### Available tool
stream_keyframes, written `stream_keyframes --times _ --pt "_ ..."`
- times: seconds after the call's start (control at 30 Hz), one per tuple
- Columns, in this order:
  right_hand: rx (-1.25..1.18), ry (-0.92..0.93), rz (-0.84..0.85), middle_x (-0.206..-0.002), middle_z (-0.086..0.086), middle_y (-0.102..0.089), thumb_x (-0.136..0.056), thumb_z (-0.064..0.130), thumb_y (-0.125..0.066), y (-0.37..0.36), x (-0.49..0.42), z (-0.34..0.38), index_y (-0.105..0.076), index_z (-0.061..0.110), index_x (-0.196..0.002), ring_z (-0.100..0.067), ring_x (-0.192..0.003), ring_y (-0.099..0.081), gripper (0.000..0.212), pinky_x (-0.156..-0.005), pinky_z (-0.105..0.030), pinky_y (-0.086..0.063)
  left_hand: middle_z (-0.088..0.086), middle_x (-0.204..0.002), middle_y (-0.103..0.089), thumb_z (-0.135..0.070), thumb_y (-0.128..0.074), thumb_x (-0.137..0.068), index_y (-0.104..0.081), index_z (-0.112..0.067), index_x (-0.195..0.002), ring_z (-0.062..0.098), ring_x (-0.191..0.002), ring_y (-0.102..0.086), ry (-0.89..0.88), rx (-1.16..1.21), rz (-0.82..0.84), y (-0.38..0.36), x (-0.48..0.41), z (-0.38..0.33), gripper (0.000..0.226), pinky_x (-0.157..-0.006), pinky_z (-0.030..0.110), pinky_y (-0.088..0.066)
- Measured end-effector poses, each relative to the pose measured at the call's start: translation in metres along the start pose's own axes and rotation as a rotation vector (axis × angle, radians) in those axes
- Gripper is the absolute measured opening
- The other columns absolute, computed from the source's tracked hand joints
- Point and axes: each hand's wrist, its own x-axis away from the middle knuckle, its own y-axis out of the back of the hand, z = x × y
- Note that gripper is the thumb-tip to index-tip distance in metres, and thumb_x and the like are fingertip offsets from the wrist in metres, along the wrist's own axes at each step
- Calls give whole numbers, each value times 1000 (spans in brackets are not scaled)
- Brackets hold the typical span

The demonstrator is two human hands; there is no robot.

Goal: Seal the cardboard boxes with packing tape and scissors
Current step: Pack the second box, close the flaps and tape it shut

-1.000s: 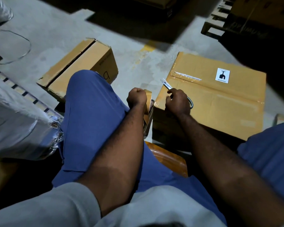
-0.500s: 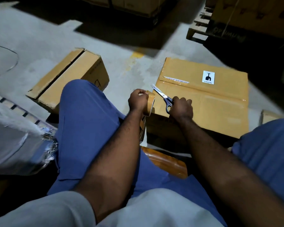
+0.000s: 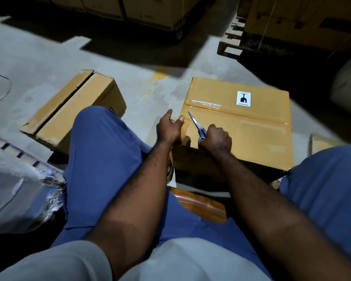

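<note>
A large cardboard box [image 3: 251, 130] with a fragile label and a taped seam lies on the floor between my knees. My right hand [image 3: 217, 138] grips blue-handled scissors [image 3: 197, 124], whose blades point up-left over the box's near-left corner. My left hand [image 3: 168, 128] is at that corner, index finger and thumb spread. It holds a tan tape roll [image 3: 186, 131], seen edge-on and mostly hidden behind the hand. A second cardboard box [image 3: 75, 110] lies to the left, past my left knee, with a gap along its top seam.
Stacked cartons on pallets [image 3: 230, 40] line the back in shadow. A silver-wrapped bundle [image 3: 10, 189] lies at my left. An orange wooden seat [image 3: 203, 203] shows between my legs. A small carton [image 3: 320, 141] and a pale sack [image 3: 346, 86] lie at the right.
My left hand went from a fist round the roll to spread index finger and thumb. My right hand swung the scissors' blades up over the box corner. The view tilted down.
</note>
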Motion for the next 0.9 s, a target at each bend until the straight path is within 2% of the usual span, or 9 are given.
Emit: stream_keyframes --times 0.1,0.17,0.23,0.3,0.4,0.57,0.7,0.8,0.9 --pt "-265 -127 5 -85 -4 -66 -79 35 -80 16 -2 -9 -62 16 -91 -24 -77 -64 29 -64 -31 -49 1 -95 -63 -35 -69 -95 -54 -23 -139 24 -95 -64 65 153 -12 -10 -1 1 48 -76 31 -51" --pt "-556 -197 -41 -77 -2 -67 -75 30 -82 25 -4 -15 -55 21 -78 -18 -68 -67 28 -67 -35 -57 4 -103 -65 -33 -70 -94 -57 -20 -124 27 -94 -67 144 360 -6 -22 -2 1 35 -67 33 -55" --pt "-847 -245 -95 -81 -7 -70 -71 21 -84 34 -6 -18 -54 22 -80 -18 -64 -70 31 -69 -44 -63 4 -98 -66 -30 -73 -93 -58 -15 -111 23 -85 -64 246 544 -30 -36 -2 -5 28 -64 31 -53" --pt "-960 -230 -156 -82 -10 -72 -66 17 -84 44 -7 -22 -57 19 -82 -21 -63 -70 31 -66 -48 -63 9 -95 -69 -31 -76 -91 -62 -9 -103 26 -84 -64 335 744 -56 -55 -5 -15 29 -72 36 -56" --pt "-932 -197 -252 -76 -3 -71 -63 17 -81 61 -9 -35 -60 20 -81 -23 -68 -72 29 -65 -43 -61 21 -108 -70 -29 -74 -92 -66 -3 -102 34 -96 -67 455 1010 -30 -88 -4 -39 29 -89 53 -56" --pt "-727 -133 -401 -74 11 -68 -75 13 -82 100 -12 -86 -66 21 -87 -7 -70 -69 21 -66 -30 -59 23 -119 -69 -38 -71 -93 -61 -2 -128 38 -109 -66 580 1156 116 -162 7 -84 51 -90 58 -55" --pt "-619 -166 -490 -78 9 -74 -73 19 -80 137 -16 -135 -78 21 -94 -6 -73 -70 22 -72 -33 -61 23 -123 -67 -37 -64 -98 -58 -4 -134 40 -114 -64 601 1183 235 -215 19 -114 49 -79 57 -57" --pt "-595 -178 -436 -81 6 -74 -69 14 -82 165 -17 -165 -78 23 -105 -6 -70 -66 37 -72 -32 -60 22 -122 -68 -31 -58 -102 -64 -7 -123 41 -116 -62 608 1254 368 -240 39 -138 32 -98 64 -48" --pt "-625 -147 -320 -88 4 -67 -70 2 -82 196 -14 -192 -74 17 -107 -9 -68 -59 40 -50 -25 -51 15 -104 -71 -28 -57 -103 -67 -10 -99 35 -106 -65 665 1265 458 -266 57 -155 20 -109 59 -41"
